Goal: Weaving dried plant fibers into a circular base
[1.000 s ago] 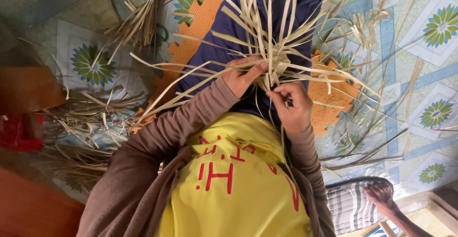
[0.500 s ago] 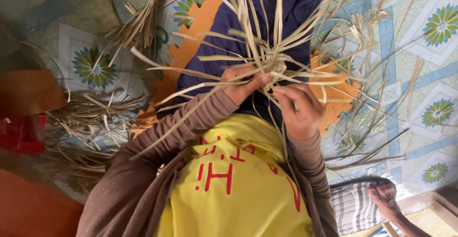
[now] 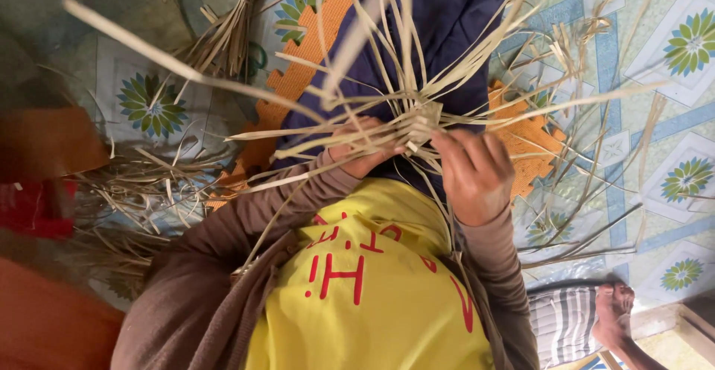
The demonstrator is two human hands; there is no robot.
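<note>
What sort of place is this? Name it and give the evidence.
Probably a home floor used for hand weaving: patterned floor tiles, an orange foam mat, and loose dried leaf strips piled around both hands.

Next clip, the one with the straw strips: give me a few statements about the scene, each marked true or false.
1. Both hands grip the woven knot of pale strips. True: the left hand and the right hand close on it from either side.
2. The person wears a green shirt. False: the shirt is yellow with red marks, under brown sleeves.
3. An orange foam mat lies on the tiled floor. True.
4. The right hand holds scissors. False: it holds only strips.
5. Nobody else is in view. False: another person's hand shows at lower right, on striped cloth.
</note>
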